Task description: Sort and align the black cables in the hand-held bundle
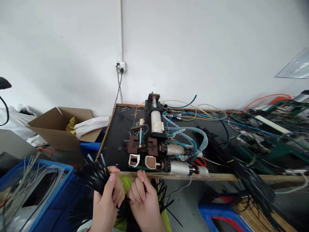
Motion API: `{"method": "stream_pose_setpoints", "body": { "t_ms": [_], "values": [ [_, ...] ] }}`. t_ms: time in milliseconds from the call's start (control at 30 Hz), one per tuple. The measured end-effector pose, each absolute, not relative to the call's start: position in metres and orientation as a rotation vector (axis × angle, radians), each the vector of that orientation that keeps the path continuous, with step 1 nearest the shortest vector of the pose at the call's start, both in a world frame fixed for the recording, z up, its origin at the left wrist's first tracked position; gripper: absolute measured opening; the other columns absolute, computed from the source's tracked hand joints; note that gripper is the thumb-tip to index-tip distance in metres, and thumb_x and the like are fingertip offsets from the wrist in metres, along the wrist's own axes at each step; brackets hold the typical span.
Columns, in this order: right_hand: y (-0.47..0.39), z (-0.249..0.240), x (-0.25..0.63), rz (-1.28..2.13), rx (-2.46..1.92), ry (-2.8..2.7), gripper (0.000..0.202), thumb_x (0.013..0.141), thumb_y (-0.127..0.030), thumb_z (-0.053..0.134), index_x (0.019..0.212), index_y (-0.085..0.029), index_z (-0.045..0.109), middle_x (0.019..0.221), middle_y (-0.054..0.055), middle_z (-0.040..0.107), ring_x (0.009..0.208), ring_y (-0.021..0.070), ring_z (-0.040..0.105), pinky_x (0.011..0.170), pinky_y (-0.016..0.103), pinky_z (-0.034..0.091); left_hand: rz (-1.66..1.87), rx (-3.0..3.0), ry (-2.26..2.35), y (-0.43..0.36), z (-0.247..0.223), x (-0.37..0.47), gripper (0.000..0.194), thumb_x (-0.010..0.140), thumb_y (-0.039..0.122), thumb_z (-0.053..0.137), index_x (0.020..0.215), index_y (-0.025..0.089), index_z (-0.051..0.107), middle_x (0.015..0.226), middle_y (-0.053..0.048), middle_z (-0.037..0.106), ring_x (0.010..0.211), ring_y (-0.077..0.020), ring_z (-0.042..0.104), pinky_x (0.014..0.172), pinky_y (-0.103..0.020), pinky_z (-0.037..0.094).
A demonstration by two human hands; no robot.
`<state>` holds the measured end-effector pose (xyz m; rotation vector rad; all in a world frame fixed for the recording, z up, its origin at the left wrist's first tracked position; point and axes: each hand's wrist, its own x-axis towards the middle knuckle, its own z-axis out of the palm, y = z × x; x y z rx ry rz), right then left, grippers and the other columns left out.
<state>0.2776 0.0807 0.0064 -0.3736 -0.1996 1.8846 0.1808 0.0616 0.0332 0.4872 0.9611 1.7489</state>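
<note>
Grips a bundle of black wires (95, 170) in the left hand (108, 193), with fingers (118, 190) wrapped closed round the lower part and with loose ends fanning up and to the left, near the front left corner of the tabletop (119, 127). Holds the right hand (142, 191) just beside, apart from the left, with fingers curled in and with thumb against forefinger; cannot tell whether pinching anything there. Keeps both hands at the front edge, just before two white-rimmed blocks (151, 162) on the machine (157, 122). Shows yellow-green cloth (126, 183) between and below the hands. Runs blue hoses (202, 137) from the machine's right side, near a red hose (201, 162). Trails a second black bundle (238, 170) over the front edge farther right, above a blue tray (207, 211). To the left, has a blue bin (56, 164) full of pale wires (20, 183), and behind that an open carton (54, 138). Has a socket (121, 66) on the wall (193, 48), with black plugs in place.
</note>
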Motion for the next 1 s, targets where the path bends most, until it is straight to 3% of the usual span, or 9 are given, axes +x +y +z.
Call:
{"method": "stream_pose_setpoints", "body": {
  "t_ms": [500,733,833,1000],
  "values": [
    [0.086,0.004,0.274,1.926,-0.349,-0.183,0.03,0.087,-0.035,0.077,0.075,-0.022,0.053,0.041,-0.015,0.023,0.044,0.0107,0.001,0.042,0.022,0.02,1.709,0.447,0.674,0.065,0.035,0.173,0.034,0.086,0.054,0.067,0.095,0.021,0.067,0.046,0.006,0.046,0.033,-0.009,0.027,0.035,-0.02,0.025],
    [0.084,0.004,0.274,1.919,-0.366,-0.196,0.029,0.086,-0.035,0.078,0.076,-0.022,0.054,0.041,-0.015,0.025,0.043,0.0101,0.002,0.041,0.021,0.021,1.716,0.43,0.823,0.066,0.03,0.177,0.022,0.089,0.039,0.071,0.082,0.022,0.06,0.046,0.008,0.045,0.033,-0.0074,0.028,0.033,-0.018,0.022],
    [0.083,0.003,0.27,1.853,-0.45,-0.265,0.029,0.087,-0.041,0.076,0.077,-0.022,0.057,0.04,-0.015,0.028,0.042,0.0095,0.007,0.042,0.022,0.021,1.715,0.448,0.923,0.064,0.03,0.179,0.03,0.093,0.038,0.069,0.075,0.021,0.052,0.049,0.008,0.044,0.035,-0.0063,0.028,0.033,-0.017,0.022],
    [0.086,-0.008,0.27,1.441,-0.885,-0.657,0.046,0.093,-0.062,0.064,0.078,-0.018,0.064,0.044,-0.012,0.031,0.044,0.008,0.015,0.044,0.023,0.014,1.722,0.475,0.973,0.061,0.029,0.179,0.026,0.09,0.04,0.075,0.091,0.023,0.055,0.051,0.011,0.041,0.035,-0.0052,0.026,0.034,-0.015,0.024]
  ]
}}
